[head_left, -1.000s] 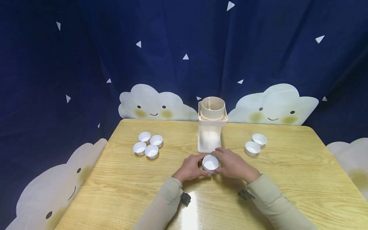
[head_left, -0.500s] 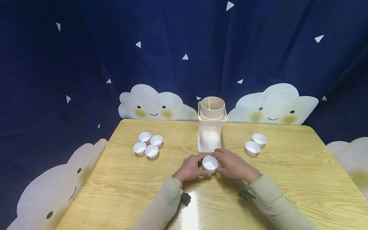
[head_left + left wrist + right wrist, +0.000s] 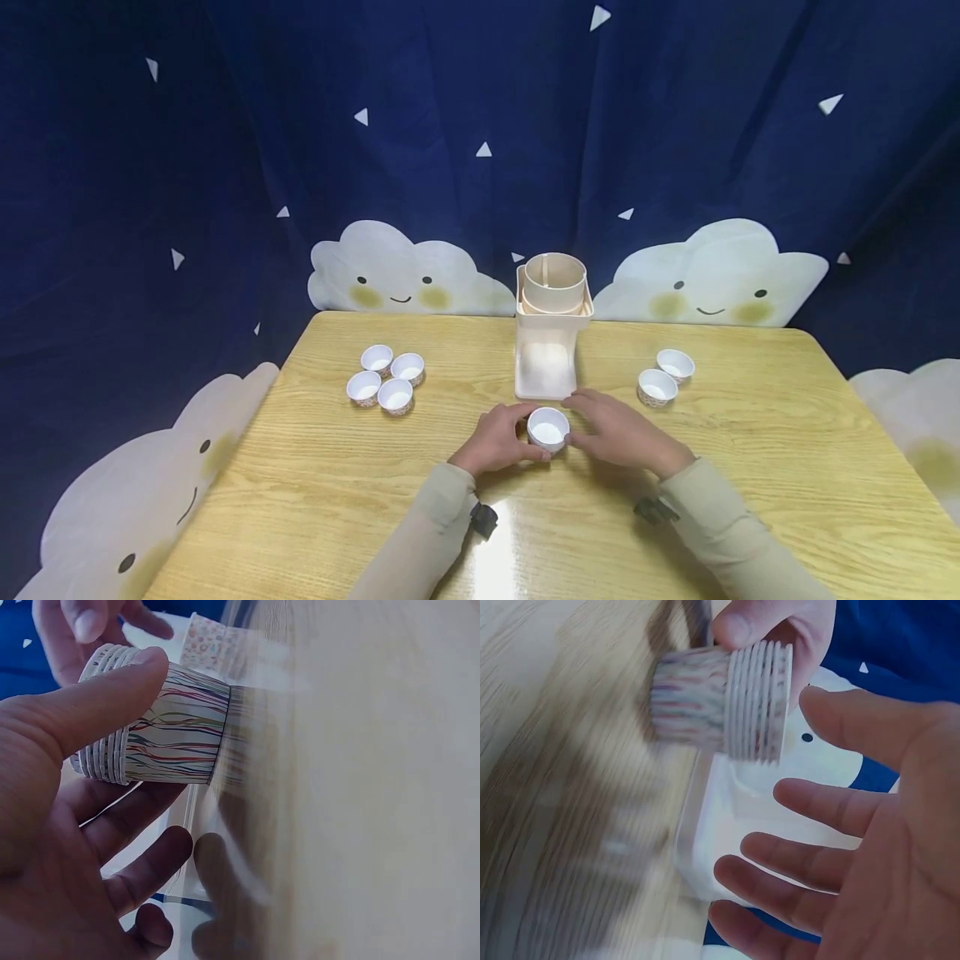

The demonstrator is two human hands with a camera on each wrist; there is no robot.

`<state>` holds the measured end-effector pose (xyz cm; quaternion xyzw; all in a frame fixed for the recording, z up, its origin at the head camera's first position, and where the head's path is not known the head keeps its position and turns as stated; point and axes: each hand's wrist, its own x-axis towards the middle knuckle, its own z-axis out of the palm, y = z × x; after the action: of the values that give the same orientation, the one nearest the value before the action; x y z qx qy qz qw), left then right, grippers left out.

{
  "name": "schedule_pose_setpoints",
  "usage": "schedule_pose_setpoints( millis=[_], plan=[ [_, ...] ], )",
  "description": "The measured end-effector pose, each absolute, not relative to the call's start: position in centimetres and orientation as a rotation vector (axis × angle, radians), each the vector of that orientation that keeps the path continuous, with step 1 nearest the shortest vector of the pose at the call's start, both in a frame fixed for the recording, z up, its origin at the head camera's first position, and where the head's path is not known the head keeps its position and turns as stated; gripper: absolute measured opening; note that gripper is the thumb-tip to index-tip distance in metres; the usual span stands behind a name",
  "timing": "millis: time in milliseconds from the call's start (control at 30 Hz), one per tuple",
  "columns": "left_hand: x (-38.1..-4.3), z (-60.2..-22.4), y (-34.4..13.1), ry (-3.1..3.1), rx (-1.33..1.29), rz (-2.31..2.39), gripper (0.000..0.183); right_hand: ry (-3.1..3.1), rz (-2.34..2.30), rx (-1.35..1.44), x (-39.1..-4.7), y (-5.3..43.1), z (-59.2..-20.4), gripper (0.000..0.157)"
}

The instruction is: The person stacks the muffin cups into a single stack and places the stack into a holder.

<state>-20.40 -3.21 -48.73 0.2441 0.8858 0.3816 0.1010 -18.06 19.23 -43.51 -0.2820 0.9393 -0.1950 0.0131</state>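
A nested stack of small paper baking cups (image 3: 548, 427) stands upright on the table in the middle of the head view. Wavy coloured lines run down its side, and several white rims show in the left wrist view. My left hand (image 3: 498, 442) grips the stack from the left, its thumb (image 3: 112, 697) lying across the rims. To the right of the stack, my right hand (image 3: 621, 432) is spread and holds nothing. A gap separates its fingers (image 3: 780, 862) from the cups in the right wrist view.
Behind the stack stands a cream plastic dispenser (image 3: 546, 367) with a round tube (image 3: 555, 287) on top. Several separate white cups (image 3: 396, 397) cluster at the left of the wooden table (image 3: 300, 500). Two more cups (image 3: 657, 388) sit at the right. A blue curtain (image 3: 420, 167) hangs behind.
My right hand has let go of the stack and drawn slightly to the right. The left hand stays in place on the cups. The loose cups and dispenser have not moved.
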Motion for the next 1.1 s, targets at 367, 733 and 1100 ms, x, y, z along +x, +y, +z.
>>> schedule_pose_setpoints(
  millis=[367,733,1100],
  plan=[
    [-20.4,-48.8,-3.2,2.639,0.717,1.099,0.056,2.95,-0.732,-0.741,-17.6,22.8,-43.1,0.042],
    [-20.4,-48.5,-3.1,2.63,0.718,1.123,0.053,2.967,-0.817,-0.392,-19.8,29.1,-41.7,0.045],
    [-20.5,-48.7,-3.2,2.64,0.716,1.097,0.054,3.001,-0.683,-0.095,-22.4,33.8,-40.2,0.057]
  ],
)
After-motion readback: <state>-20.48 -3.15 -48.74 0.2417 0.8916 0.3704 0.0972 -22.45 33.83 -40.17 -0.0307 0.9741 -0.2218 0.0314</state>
